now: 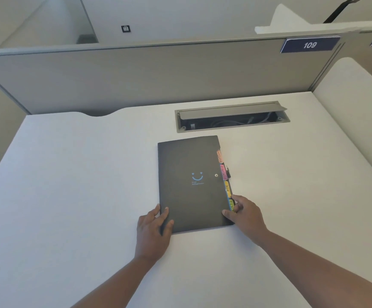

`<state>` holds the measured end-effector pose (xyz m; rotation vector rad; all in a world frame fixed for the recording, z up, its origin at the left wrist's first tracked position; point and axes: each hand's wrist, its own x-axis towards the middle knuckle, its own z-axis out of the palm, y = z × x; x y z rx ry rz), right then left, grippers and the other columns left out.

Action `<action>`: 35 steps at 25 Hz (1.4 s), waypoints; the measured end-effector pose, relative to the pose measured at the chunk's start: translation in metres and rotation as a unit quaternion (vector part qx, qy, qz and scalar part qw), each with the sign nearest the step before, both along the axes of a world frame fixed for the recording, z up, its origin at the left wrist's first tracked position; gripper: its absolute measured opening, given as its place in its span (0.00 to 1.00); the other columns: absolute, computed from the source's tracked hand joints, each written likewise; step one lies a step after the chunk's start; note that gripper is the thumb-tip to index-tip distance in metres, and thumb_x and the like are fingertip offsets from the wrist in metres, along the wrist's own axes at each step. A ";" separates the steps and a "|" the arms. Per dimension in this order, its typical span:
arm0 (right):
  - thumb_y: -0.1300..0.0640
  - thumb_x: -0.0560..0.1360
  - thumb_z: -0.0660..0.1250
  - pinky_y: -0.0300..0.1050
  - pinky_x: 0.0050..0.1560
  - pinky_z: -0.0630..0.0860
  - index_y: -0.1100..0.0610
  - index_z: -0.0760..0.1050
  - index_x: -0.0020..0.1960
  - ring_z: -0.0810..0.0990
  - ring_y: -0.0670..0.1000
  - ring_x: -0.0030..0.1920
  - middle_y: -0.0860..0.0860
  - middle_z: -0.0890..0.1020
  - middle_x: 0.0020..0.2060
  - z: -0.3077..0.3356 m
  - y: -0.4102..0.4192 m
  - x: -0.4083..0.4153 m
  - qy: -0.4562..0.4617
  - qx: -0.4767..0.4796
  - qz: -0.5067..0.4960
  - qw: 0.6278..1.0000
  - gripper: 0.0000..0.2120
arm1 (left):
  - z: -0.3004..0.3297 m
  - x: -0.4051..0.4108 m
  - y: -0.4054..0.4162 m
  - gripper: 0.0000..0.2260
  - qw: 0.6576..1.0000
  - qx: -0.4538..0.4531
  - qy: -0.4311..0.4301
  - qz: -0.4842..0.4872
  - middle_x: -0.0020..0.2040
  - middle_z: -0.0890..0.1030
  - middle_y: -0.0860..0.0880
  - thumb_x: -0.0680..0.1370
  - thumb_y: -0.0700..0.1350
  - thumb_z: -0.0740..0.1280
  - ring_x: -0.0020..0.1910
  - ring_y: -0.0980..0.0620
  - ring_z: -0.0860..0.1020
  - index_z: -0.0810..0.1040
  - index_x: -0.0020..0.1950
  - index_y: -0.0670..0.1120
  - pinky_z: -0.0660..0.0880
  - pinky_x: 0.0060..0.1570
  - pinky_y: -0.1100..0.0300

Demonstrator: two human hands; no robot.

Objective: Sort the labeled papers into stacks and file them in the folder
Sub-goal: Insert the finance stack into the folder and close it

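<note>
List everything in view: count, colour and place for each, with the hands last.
folder: one, black with a blue smiley, closed, flat on the desk's middle
tabs: four showing, orange, pink, yellow and blue, along the folder's right edge
desk: one, white, fills the lower view
cable tray: one, grey, lid raised, set in the desk behind the folder
partition: one, grey, behind the desk
sign: one, blue, reads 109, on the partition's top right
left hand: one, fingers resting on the folder's near left corner
right hand: one, fingers at the folder's near right edge by the blue tab
</note>
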<state>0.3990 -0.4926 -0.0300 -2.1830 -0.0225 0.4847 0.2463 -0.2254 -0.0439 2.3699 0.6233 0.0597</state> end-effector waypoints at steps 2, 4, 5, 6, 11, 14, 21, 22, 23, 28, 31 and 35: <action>0.51 0.71 0.80 0.45 0.43 0.75 0.51 0.78 0.68 0.76 0.48 0.37 0.55 0.80 0.39 0.000 -0.017 0.011 -0.012 -0.016 0.001 1.000 0.27 | -0.003 0.012 -0.013 0.22 0.999 0.026 0.005 -0.023 0.76 0.74 0.47 0.80 0.57 0.70 0.68 0.43 0.72 0.79 0.73 0.52 0.62 0.73 0.53; 0.46 0.70 0.80 0.43 0.40 0.74 0.50 0.79 0.66 0.77 0.46 0.38 0.52 0.79 0.39 0.000 -0.031 0.024 -0.039 -0.052 0.029 0.997 0.27 | -0.005 0.020 -0.024 0.27 0.995 0.086 0.024 -0.038 0.79 0.70 0.51 0.80 0.66 0.61 0.69 0.46 0.70 0.75 0.76 0.56 0.64 0.72 0.50; 0.43 0.69 0.79 0.41 0.39 0.72 0.48 0.79 0.65 0.77 0.44 0.40 0.48 0.78 0.40 0.001 -0.037 0.030 -0.058 -0.076 0.048 0.994 0.27 | -0.006 0.023 -0.027 0.30 0.991 0.124 0.030 -0.045 0.80 0.69 0.53 0.79 0.69 0.58 0.69 0.47 0.69 0.72 0.78 0.58 0.65 0.71 0.49; 0.38 0.68 0.78 0.40 0.40 0.71 0.46 0.78 0.64 0.77 0.42 0.43 0.45 0.77 0.42 0.001 -0.042 0.035 -0.077 -0.097 0.063 0.990 0.28 | -0.007 0.024 -0.030 0.32 0.986 0.155 0.032 -0.053 0.80 0.67 0.54 0.78 0.71 0.56 0.69 0.47 0.68 0.69 0.78 0.58 0.66 0.70 0.47; 0.28 0.67 0.70 0.47 0.47 0.74 0.46 0.73 0.66 0.76 0.48 0.58 0.42 0.77 0.57 -0.005 -0.050 0.048 -0.156 -0.140 0.066 0.976 0.35 | -0.001 0.030 -0.029 0.49 0.976 0.187 0.077 -0.074 0.85 0.55 0.55 0.71 0.80 0.58 0.82 0.45 0.53 0.48 0.84 0.58 0.53 0.76 0.46; 0.31 0.70 0.71 0.52 0.52 0.76 0.50 0.68 0.73 0.74 0.56 0.64 0.48 0.76 0.65 -0.006 -0.043 0.060 -0.200 -0.156 0.083 0.964 0.38 | 0.001 0.033 -0.032 0.52 0.974 0.187 0.108 -0.071 0.85 0.53 0.59 0.70 0.81 0.57 0.84 0.47 0.49 0.40 0.85 0.59 0.48 0.77 0.49; 0.32 0.73 0.64 0.58 0.66 0.67 0.47 0.48 0.82 0.66 0.52 0.75 0.45 0.65 0.78 -0.005 -0.022 0.080 -0.236 -0.156 0.174 0.943 0.45 | -0.001 0.033 -0.030 0.51 0.970 0.199 0.118 -0.073 0.85 0.51 0.62 0.70 0.81 0.56 0.84 0.47 0.48 0.44 0.85 0.59 0.48 0.77 0.49; 0.31 0.73 0.63 0.58 0.67 0.66 0.46 0.47 0.82 0.64 0.51 0.76 0.45 0.64 0.79 -0.007 -0.021 0.081 -0.241 -0.162 0.186 0.939 0.45 | -0.001 0.033 -0.030 0.51 0.970 0.200 0.120 -0.073 0.85 0.51 0.62 0.70 0.81 0.56 0.84 0.47 0.48 0.44 0.85 0.59 0.48 0.77 0.49; 0.31 0.74 0.61 0.58 0.67 0.66 0.47 0.48 0.82 0.63 0.52 0.77 0.46 0.62 0.80 -0.009 -0.021 0.081 -0.250 -0.177 0.196 0.932 0.44 | -0.001 0.034 -0.030 0.51 0.969 0.203 0.121 -0.073 0.85 0.50 0.62 0.70 0.82 0.55 0.84 0.47 0.48 0.44 0.85 0.59 0.48 0.77 0.48; 0.29 0.77 0.54 0.60 0.63 0.67 0.44 0.59 0.81 0.63 0.56 0.76 0.50 0.60 0.81 -0.018 -0.018 0.083 -0.288 -0.261 0.224 0.894 0.36 | 0.001 0.034 -0.031 0.49 0.966 0.214 0.121 -0.076 0.84 0.47 0.63 0.71 0.81 0.54 0.84 0.47 0.48 0.42 0.85 0.60 0.49 0.77 0.47; 0.29 0.78 0.52 0.61 0.62 0.67 0.44 0.63 0.79 0.63 0.57 0.75 0.50 0.61 0.81 -0.022 -0.017 0.084 -0.293 -0.277 0.228 0.886 0.34 | 0.002 0.034 -0.033 0.49 0.966 0.216 0.124 -0.073 0.83 0.45 0.65 0.71 0.81 0.53 0.84 0.47 0.48 0.41 0.85 0.61 0.50 0.78 0.46; 0.30 0.78 0.52 0.61 0.62 0.67 0.43 0.63 0.79 0.63 0.58 0.75 0.50 0.61 0.80 -0.025 -0.017 0.085 -0.288 -0.279 0.231 0.886 0.33 | 0.002 0.034 -0.033 0.49 0.966 0.217 0.121 -0.070 0.82 0.41 0.68 0.70 0.82 0.52 0.84 0.47 0.47 0.40 0.84 0.62 0.49 0.78 0.47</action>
